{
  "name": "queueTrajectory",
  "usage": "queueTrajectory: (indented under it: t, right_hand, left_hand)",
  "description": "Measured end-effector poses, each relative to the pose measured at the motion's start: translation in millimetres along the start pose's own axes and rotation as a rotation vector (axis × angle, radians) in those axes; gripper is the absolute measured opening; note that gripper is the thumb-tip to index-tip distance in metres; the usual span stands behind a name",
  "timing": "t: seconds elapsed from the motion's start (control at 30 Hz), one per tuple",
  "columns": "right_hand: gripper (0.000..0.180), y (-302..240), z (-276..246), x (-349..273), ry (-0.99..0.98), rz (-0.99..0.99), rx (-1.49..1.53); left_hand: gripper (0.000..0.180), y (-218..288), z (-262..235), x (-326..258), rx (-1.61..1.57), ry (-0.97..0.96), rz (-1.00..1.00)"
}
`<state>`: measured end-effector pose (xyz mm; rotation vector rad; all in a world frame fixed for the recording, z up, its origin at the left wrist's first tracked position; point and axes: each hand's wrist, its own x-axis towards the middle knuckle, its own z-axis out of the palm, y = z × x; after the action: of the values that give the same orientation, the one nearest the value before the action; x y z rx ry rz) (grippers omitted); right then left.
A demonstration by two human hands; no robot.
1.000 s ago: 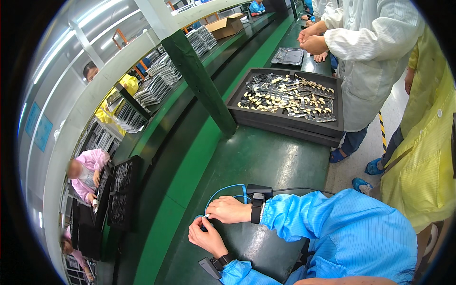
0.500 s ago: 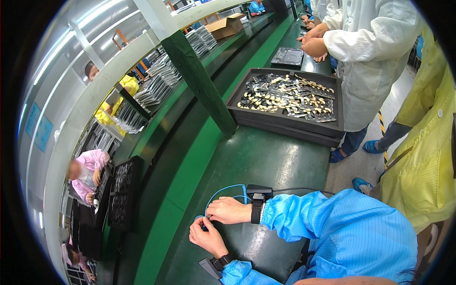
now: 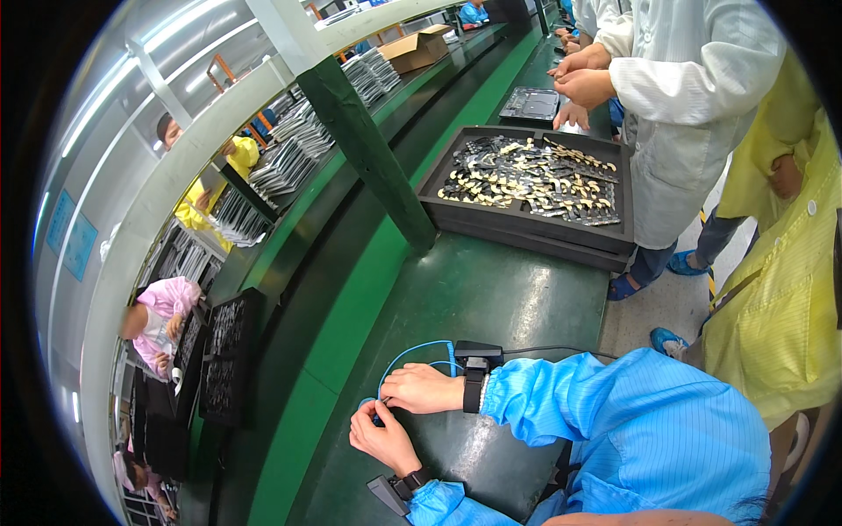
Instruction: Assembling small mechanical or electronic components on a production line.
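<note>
Both hands meet at the green bench's [image 3: 491, 298] near edge: left hand [image 3: 383, 436] and right hand [image 3: 423, 388] pinch a thin blue cord [image 3: 405, 355], fingers curled.

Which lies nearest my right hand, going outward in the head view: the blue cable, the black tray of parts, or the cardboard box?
From the right hand:
1. Blue cable, touching it, just ahead.
2. Black tray of parts, farther up the green bench.
3. Cardboard box, farthest, at the top.
</note>
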<state>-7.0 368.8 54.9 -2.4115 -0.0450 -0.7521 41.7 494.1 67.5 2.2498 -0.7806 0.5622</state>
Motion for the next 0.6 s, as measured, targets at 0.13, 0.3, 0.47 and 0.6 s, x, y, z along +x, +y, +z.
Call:
queueTrajectory:
  t: [0.13,0.3,0.47,0.6]
  right_hand:
    - [0.018,1.0,2.4,0.6,0.023,-0.01,0.0]
    - [0.018,1.7,3.9,-0.6,0.032,-0.014,-0.003]
    - [0.018,3.8,7.0,-3.8,0.037,-0.013,0.003]
    - [0.018,4.7,9.0,-6.4,0.019,-0.008,0.01]
  left_hand:
    - [0.013,-0.6,0.0,0.1,0.001,0.003,-0.002]
    - [0.013,-2.0,1.3,-1.2,0.006,0.005,0.003]
    - [0.013,-5.6,5.3,-4.5,0.016,0.0,-0.006]
    - [0.013,-11.5,9.8,-8.2,0.022,-0.006,0.001]
